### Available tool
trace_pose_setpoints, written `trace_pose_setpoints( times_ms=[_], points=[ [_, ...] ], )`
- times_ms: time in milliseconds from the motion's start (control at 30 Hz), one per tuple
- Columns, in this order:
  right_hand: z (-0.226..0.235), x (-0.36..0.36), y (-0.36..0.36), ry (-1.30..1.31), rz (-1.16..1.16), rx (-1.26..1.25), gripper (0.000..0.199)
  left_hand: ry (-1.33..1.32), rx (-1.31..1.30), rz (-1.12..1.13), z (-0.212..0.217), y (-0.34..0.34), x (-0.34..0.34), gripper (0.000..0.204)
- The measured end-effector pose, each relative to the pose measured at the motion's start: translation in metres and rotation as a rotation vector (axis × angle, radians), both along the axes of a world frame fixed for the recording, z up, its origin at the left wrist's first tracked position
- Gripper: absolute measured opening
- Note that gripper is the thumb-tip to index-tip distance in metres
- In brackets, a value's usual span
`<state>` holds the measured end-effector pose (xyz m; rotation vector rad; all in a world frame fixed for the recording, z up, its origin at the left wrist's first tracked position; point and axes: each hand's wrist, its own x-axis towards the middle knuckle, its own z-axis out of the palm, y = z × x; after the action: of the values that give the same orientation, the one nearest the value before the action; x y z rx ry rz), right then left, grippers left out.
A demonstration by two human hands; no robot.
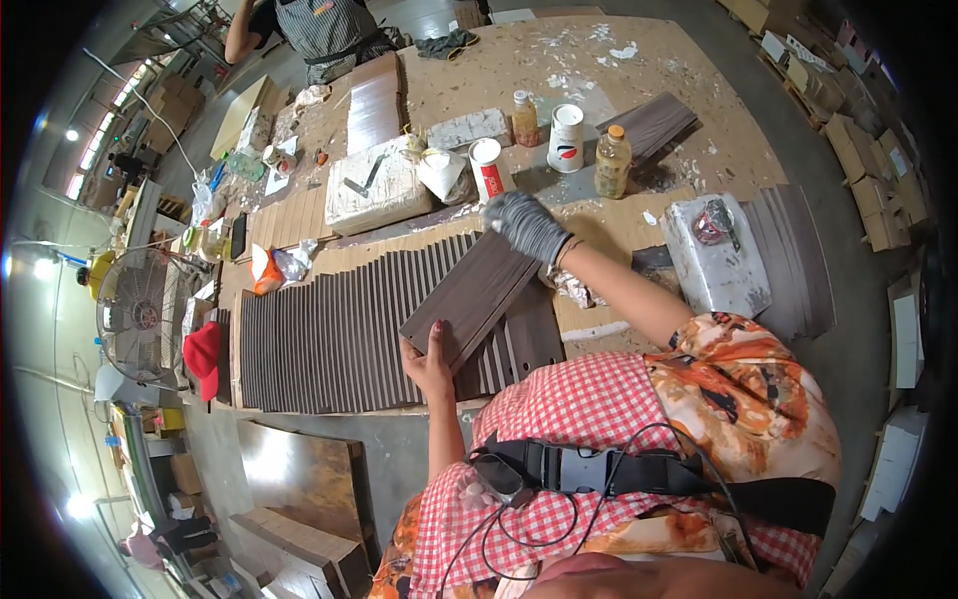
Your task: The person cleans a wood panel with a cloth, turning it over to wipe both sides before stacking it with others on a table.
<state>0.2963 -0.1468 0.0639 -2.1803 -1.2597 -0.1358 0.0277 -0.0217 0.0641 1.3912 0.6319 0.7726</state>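
Observation:
A dark brown wood-grain board (pixel 471 292) lies slantwise over a long overlapping row of similar dark boards (pixel 334 334). Bare, my left hand (pixel 430 365) grips its near left end, thumb on the top face and fingers underneath. At its far right end is my right hand (pixel 527 228), in a grey glove, with curled fingers on the board; the fingertips are partly hidden. Just beyond that hand stand a white-and-red paper cup (pixel 489 172) and a white block-shaped bundle (pixel 377 188) with a dark tick mark.
Further back are another paper cup (pixel 566 140) and two bottles of yellowish liquid (pixel 612 165). A white plastic-wrapped block (pixel 714 260) and stacked boards (pixel 788 260) sit at right. A fan (pixel 146 314) and red cap (pixel 203 361) are left. Across the table stands a person in a striped apron (pixel 329 35).

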Motion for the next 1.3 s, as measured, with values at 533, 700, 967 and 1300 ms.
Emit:
trace_pose_setpoints(
  times_ms=[533,700,967,1300],
  points=[
    [-0.048,0.017,-0.081,0.896,-0.177,0.745,0.025,0.166,-0.212,-0.005,-0.005,0.022,-0.004,0.042],
    [-0.082,0.026,-0.127,1.040,-0.405,0.824,0.025,0.033,-0.554,-0.181,-0.001,0.033,-0.006,0.045],
    [-0.117,0.030,-0.181,0.069,-0.562,0.002,0.042,-0.011,-0.509,-0.221,-0.018,0.043,-0.016,0.045],
    [-0.117,-0.054,-0.145,0.099,-0.125,-0.188,0.052,-0.071,-0.521,-0.092,-0.017,0.036,-0.010,0.046]
  ],
)
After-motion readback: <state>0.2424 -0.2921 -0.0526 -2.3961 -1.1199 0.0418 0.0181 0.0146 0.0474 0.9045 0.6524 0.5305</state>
